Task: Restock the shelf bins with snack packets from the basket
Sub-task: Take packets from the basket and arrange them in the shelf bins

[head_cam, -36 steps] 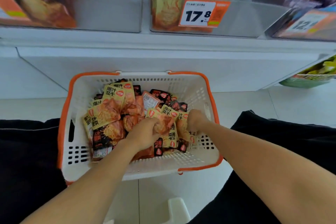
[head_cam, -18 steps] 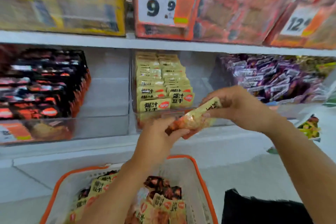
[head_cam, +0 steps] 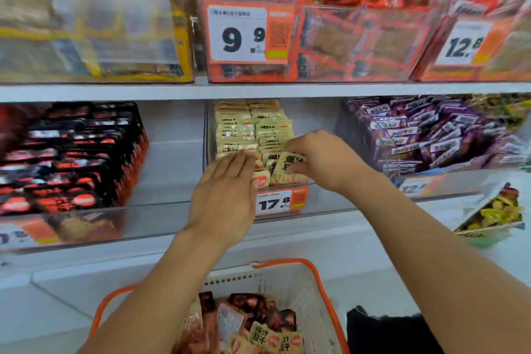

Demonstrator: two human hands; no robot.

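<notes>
At the front of the clear middle bin on the lower shelf, both hands worked over the yellow packets standing in two rows. The right hand had its fingers curled round a yellow snack packet, pinching its upper edge and holding it tilted at the front of the right-hand row, just behind the bin's front wall. The left hand lay flat with fingers straight and together, fingertips pressing on the front packets of the left-hand row; it held nothing. A 17.8 price tag sat on the bin's front wall, directly below the held packet and at 3 o'clock from the left hand.

The bin's left wall stood at 11 o'clock from the left hand, with an open, unfilled strip of the neighbouring bin beyond it before the black packets. At 3 o'clock from the right hand, clear room separated the yellow rows from the purple packets. The upper shelf edge ran at 12 o'clock, well above both hands.

At 6 o'clock, the white basket with orange rim sat between the forearms, with mixed red and yellow packets in it.
</notes>
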